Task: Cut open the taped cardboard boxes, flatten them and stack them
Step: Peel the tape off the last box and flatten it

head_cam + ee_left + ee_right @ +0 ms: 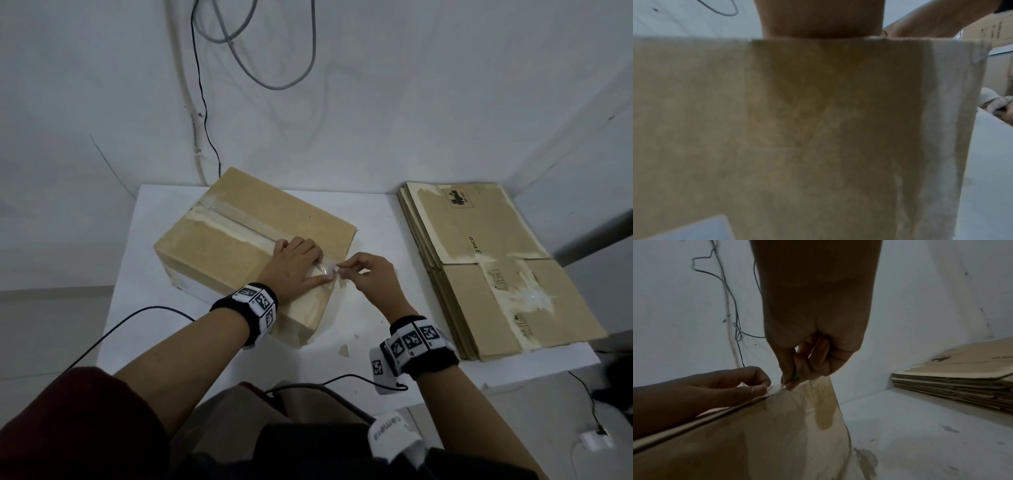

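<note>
Box [253, 236] on white table [376, 222], still taped shut, stack of flattened boxes [496, 267] well apart to the right. Left hand [294, 263] pressed on top, thumb at the tape [239, 219].

Left wrist: only cardboard wall, grip hidden.

Right wrist: right hand [812, 356] pinching something small, green-tipped, at the tape's end; best kept shallow, drawn along the seam, away from the left thumb.

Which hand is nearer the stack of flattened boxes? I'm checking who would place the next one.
The right hand. It is at the taped box's right edge, pinching tape, facing the stack of flattened boxes. The left hand rests on the box top, farther away.
</note>
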Demonstrator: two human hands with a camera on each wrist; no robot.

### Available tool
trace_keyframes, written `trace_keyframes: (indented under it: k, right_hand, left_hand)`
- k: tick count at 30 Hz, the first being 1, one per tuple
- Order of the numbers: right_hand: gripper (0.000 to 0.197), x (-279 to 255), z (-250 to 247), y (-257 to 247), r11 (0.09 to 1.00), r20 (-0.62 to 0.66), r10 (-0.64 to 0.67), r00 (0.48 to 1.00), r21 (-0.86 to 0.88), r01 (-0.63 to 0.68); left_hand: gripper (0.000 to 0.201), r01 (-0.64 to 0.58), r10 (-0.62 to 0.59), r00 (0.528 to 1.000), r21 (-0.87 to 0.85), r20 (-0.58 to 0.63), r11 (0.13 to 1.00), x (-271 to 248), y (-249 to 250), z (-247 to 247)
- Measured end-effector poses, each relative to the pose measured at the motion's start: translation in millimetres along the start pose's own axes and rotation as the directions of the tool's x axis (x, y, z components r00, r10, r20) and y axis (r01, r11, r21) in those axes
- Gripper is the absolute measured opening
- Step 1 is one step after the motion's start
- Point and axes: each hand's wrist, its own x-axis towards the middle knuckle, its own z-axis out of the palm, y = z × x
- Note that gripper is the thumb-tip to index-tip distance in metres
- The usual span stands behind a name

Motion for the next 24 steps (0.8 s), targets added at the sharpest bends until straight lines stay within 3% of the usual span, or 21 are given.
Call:
trace_keyframes:
  k: [7, 11, 16, 19, 21, 24]
  right_hand:
    - [0.003, 8.6, -1.9, 1.5, 0.999, 0.060, -0.020, 0.998, -0.033, 0.022]
    - [0.002, 5.3, -10.1, 4.6, 0.997, 0.163, 0.067, 0.984, 0.023, -0.072]
    - [0.007, -19.6, 5.5, 2.8, 0.970, 0.060, 0.132, 0.989, 0.199, -0.141]
    - [0.013, -36.3, 1.0, 7.7, 0.928, 0.247, 0.203, 0.948, 0.259, -0.266]
    - [0.011, -45.8, -3.9, 15.5, 0.911, 0.321, 0.207, 0.924, 0.282, -0.302]
    - [0.011, -49.5, -11.0, 26.0, 0.885, 0.185, 0.234, 0.955, 0.367, -0.288]
  left_hand:
    - [0.048, 0.012, -0.012, 1.000, -0.006, 0.010, 1.000, 1.6, 1.7, 0.4]
    - [0.050, 0.012, -0.012, 1.000, -0.005, -0.008, 1.000, 1.8, 2.8, -0.8]
    - [0.046, -0.014, 0.014, 0.999, -0.002, -0.033, 1.000, -0.2, 4.6, -2.4]
    - [0.046, -0.017, 0.017, 0.999, 0.013, -0.041, 1.000, -3.7, 7.0, -9.1]
    - [0.055, 0.007, -0.008, 1.000, 0.032, 0.018, 0.999, -6.5, 16.6, -18.5]
    - [0.056, 0.110, -0.114, 0.990, 0.055, 0.085, 0.992, -15.6, 34.6, -28.2]
